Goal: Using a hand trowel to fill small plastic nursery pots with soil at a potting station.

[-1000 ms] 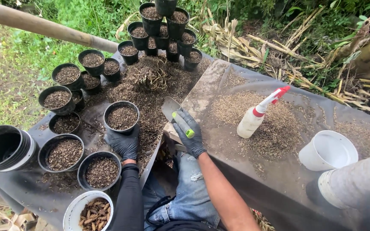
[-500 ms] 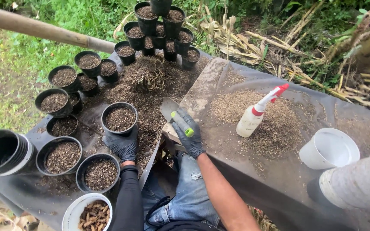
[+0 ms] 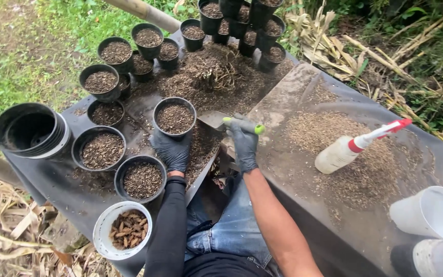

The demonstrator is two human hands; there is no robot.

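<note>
My left hand (image 3: 172, 149), in a dark glove, grips the near side of a black plastic pot (image 3: 175, 117) filled with brown potting mix. My right hand (image 3: 243, 143), also gloved, holds a small trowel (image 3: 232, 122) by its green handle, the grey blade lying flat just right of that pot. Behind the pot lies a heap of loose potting mix with roots (image 3: 216, 77) on the black sheet (image 3: 52, 179).
Several filled black pots (image 3: 102, 150) stand left and behind. A stack of empty black pots (image 3: 31, 131) lies far left. A white bowl of brown pieces (image 3: 123, 232) sits near me. A white spray bottle (image 3: 352, 147) lies on the right sheet, beside white cups (image 3: 429, 213).
The view has shifted a little. My right hand has brought the trowel down from a raised tilt to lie level next to the pot. My left hand keeps its grip on the pot.
</note>
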